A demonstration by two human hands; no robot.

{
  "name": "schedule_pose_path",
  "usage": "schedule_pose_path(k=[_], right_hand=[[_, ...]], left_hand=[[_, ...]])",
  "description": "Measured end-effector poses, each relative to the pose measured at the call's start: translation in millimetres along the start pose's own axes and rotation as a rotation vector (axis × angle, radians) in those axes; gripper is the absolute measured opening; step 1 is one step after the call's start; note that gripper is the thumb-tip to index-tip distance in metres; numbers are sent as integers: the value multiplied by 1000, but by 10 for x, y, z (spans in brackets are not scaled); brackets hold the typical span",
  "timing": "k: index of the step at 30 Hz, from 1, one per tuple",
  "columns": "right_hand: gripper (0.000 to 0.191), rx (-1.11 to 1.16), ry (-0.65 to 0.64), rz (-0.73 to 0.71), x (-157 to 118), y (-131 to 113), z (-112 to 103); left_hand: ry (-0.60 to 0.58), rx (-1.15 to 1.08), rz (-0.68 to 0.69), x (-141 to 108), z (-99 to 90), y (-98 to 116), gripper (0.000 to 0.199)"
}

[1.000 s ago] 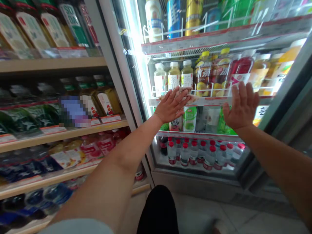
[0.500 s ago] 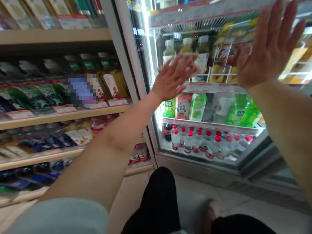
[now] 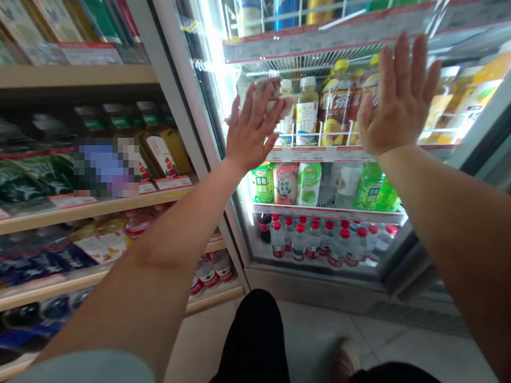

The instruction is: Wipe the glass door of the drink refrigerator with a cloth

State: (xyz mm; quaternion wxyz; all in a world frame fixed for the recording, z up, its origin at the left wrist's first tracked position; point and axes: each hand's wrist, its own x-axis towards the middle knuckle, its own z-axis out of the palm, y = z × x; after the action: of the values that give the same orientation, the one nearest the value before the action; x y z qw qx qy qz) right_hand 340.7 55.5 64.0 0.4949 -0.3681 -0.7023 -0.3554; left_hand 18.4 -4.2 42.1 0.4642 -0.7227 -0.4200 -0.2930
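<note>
My left hand (image 3: 250, 130) is raised before the lit glass-front cooler (image 3: 311, 282), fingers spread. Beyond its fingertips shows a pale and brownish crumpled patch (image 3: 285, 105); whether it is a cloth or a reflection I cannot make out. Further right, my right hand (image 3: 395, 98) is up with fingers apart and nothing in it, overlapping the tea bottles on the middle shelf. Between the hands stand a pale tea bottle (image 3: 306, 114) and a yellow-capped bottle (image 3: 335, 109). Whether either palm touches the glass is unclear.
Wooden shelves (image 3: 80, 77) of bottles run along the left. Inside the cooler, green and pink drinks (image 3: 286, 183) stand above red-capped water bottles (image 3: 298, 242). The cooler's metal frame (image 3: 191, 106) divides the two. Black-clad legs (image 3: 255, 340) show over the tiled floor.
The view has shifted, so the shelves and cooler sit further left and lower. Both hands have moved left across the cooler, the right one more, and they are closer together.
</note>
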Motion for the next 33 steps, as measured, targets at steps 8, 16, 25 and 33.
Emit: schedule_pose_path(k=[8,16,25,33], right_hand=[[70,-30,20,0,5,-24,10],[67,20,73,-17,-38,-33,2],[68,32,75,-7,-26,-50,13],[68,16,65,10,-30,-42,29]], left_hand=[[-194,-64,593,-217,124,119,60],[164,13,158,24,150,96,61],[158,30,58,114,87,22,62],[-114,19,527,138,18,94,65]])
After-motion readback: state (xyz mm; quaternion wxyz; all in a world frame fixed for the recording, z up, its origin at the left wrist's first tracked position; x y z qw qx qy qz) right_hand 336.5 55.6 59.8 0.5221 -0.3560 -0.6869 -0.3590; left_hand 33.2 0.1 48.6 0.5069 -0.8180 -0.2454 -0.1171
